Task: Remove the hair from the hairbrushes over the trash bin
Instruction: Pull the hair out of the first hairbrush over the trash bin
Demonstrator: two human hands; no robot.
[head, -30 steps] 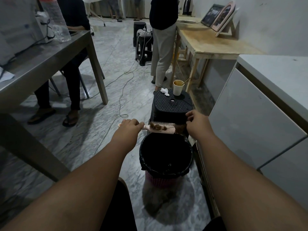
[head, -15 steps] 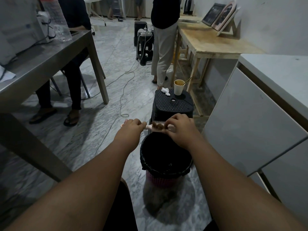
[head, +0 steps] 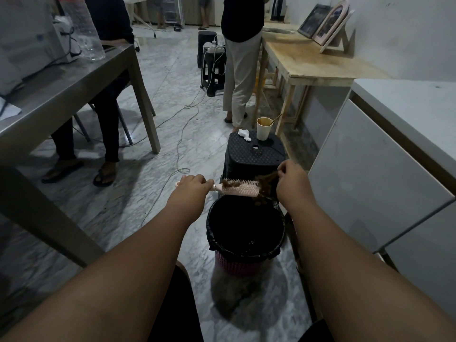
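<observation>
1. Head view: the left hand (head: pixel 191 187) grips the handle of a pink hairbrush (head: pixel 243 191). Its fingers are curled tight round the handle, and the handle's butt pokes out past the hand on the left.
2. The hairbrush lies level with its bristles up and its head pointing right. It is held in the air over the far rim of the trash bin (head: pixel 212 233).
3. The right hand (head: pixel 292 182) is at the tip of the brush. Its fingers are pinched together on a brown tuft of hair (head: pixel 265 181), which runs from the end bristles up to the fingers, with strands hanging toward the bin.
4. A smaller clump of hair (head: pixel 230 184) sits in the bristles at the handle end.
5. The trash bin stands on the marble floor (head: pixel 123 206) between the person's forearms. A black liner is folded over the rim of a pink basket, and the inside is too dark to make out.
6. Just behind the bin is a black stool (head: pixel 254 156). A paper cup (head: pixel 263 129) with a stick in it stands at the stool's far right corner, and a crumpled tissue (head: pixel 244 134) lies on the far edge beside the cup.
7. To the left is a steel worktop (head: pixel 61 87) with a seated person (head: pixel 108 107) behind it. To the right is a white cabinet (head: pixel 370 181). Beyond the stool, a standing person (head: pixel 240 70) is beside a wooden table (head: pixel 308 62).
</observation>
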